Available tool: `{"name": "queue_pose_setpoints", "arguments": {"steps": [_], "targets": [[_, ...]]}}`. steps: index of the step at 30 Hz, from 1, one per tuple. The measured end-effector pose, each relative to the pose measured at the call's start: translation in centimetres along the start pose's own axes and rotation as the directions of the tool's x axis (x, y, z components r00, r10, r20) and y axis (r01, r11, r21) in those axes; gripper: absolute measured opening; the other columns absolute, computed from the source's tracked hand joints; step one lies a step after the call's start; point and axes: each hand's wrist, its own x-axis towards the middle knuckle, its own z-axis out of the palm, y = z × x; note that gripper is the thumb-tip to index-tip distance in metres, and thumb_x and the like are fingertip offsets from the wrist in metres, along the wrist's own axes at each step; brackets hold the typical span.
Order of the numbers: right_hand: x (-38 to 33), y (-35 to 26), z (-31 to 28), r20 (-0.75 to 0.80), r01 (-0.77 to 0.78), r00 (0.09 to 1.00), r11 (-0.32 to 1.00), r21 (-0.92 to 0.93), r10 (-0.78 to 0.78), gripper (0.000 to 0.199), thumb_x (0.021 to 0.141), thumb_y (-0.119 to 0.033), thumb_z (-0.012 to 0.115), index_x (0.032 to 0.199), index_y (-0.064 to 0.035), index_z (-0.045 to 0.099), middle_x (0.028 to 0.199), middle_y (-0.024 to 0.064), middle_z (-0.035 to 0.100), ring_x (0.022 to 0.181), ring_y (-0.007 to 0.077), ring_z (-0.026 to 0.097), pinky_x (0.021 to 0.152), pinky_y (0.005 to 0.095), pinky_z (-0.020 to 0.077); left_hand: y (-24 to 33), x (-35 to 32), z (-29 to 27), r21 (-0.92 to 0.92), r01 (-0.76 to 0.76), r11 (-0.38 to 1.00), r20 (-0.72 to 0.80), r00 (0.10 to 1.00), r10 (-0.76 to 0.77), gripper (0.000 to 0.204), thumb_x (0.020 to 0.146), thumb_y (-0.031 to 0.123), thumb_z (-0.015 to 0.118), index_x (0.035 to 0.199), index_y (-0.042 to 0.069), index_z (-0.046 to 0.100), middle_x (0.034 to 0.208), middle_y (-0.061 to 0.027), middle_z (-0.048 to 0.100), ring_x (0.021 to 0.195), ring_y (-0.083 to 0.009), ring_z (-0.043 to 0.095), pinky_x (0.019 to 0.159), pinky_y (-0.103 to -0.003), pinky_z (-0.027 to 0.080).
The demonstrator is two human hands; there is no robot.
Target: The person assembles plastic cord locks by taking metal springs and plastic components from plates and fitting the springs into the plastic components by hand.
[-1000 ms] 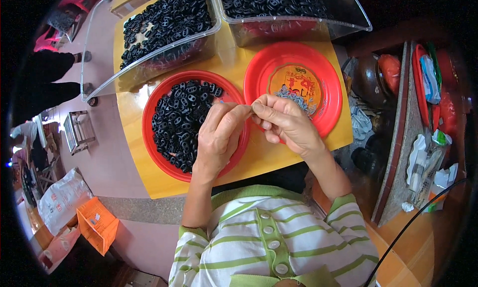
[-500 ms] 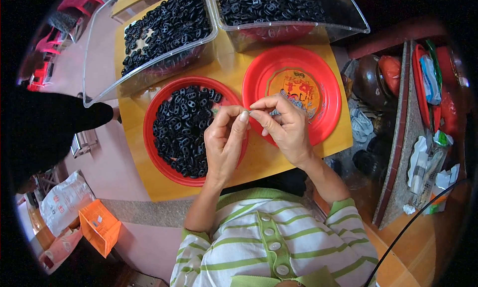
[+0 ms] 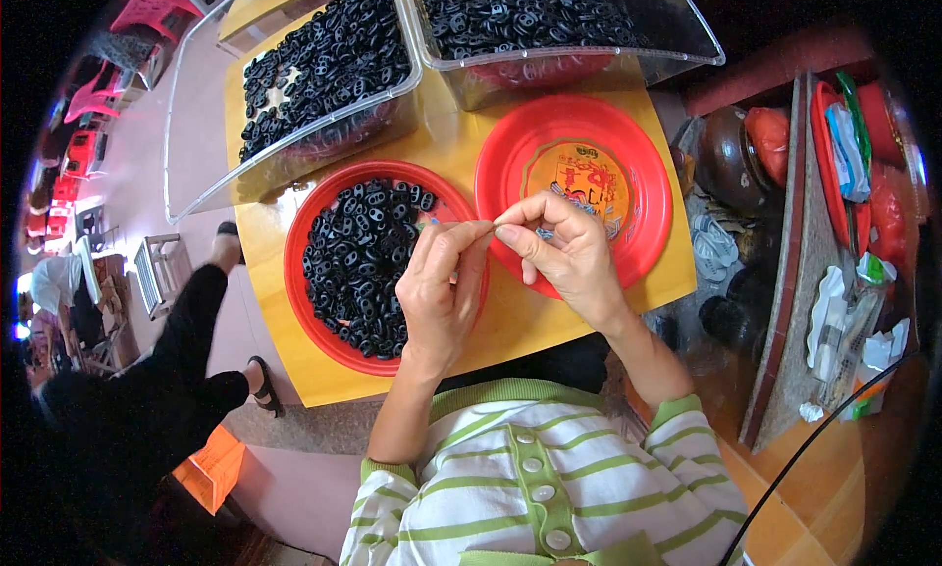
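Note:
My left hand (image 3: 442, 286) and my right hand (image 3: 569, 260) meet fingertip to fingertip over the yellow tabletop (image 3: 535, 340). Each is closed in a pinch; whatever sits between the fingertips is too small to make out. Below and beside my left hand stands a red round tray (image 3: 297, 306) full of small black two-hole pieces (image 3: 358, 257). Beneath my right fingers lies a red round plate (image 3: 505, 139) with a patterned orange middle. Small greyish bits (image 3: 620, 218) rest on that plate, partly hidden by my right hand.
Two clear plastic bins (image 3: 417, 76) heaped with similar black pieces stand at the table's far side. On the right, a stone-topped ledge (image 3: 785, 262) holds packets, near a brown jar (image 3: 728, 159). A person in black (image 3: 147, 419) is at the left, near a metal stool (image 3: 165, 274).
The person in black has moved nearer along the left side, now showing legs and sandals. My left fingers have turned over slightly, and both hands stay pinched together.

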Motion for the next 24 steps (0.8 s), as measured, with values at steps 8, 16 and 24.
{"name": "queue_pose_setpoints", "arguments": {"steps": [8,16,24], "targets": [[-0.3,0.5,0.1,-0.023,0.258,0.959,0.903,-0.342,-0.283,0.006,0.082,-0.004,0.062,0.086,-0.0018,0.059,0.076,0.0036,0.057,0.055,0.0074,0.053,0.048,0.0211,0.0437,0.2,-0.4,-0.1,-0.483,0.556,0.677,0.254,0.829,-0.499,0.013,0.090,0.012,0.055,0.088,-0.001,0.057,0.075,0.0010,0.056,0.063,-0.0045,0.049,0.056,-0.017,0.040],[2.5,0.9,-4.2,-0.024,0.230,0.950,0.752,-0.618,-0.310,0.005,0.077,-0.005,0.063,0.081,-0.0033,0.060,0.078,0.0086,0.058,0.070,0.0196,0.057,0.061,0.0305,0.0459,-0.8,-0.8,0.0,-0.619,0.643,0.451,0.339,0.737,-0.585,0.011,0.089,0.012,0.057,0.090,0.002,0.058,0.073,0.0009,0.057,0.061,-0.0037,0.047,0.056,-0.017,0.039],[3.7,1.8,-4.6,0.151,0.317,0.899,0.373,-0.872,-0.412,0.009,0.073,-0.010,0.065,0.081,-0.0059,0.062,0.082,0.0086,0.058,0.081,0.0275,0.051,0.073,0.0374,0.0421,-0.5,-2.4,-0.3,-0.683,0.684,0.256,0.426,0.657,-0.622,0.009,0.087,0.011,0.059,0.090,0.003,0.058,0.074,-0.0008,0.058,0.059,-0.0045,0.048,0.054,-0.016,0.038]]}}
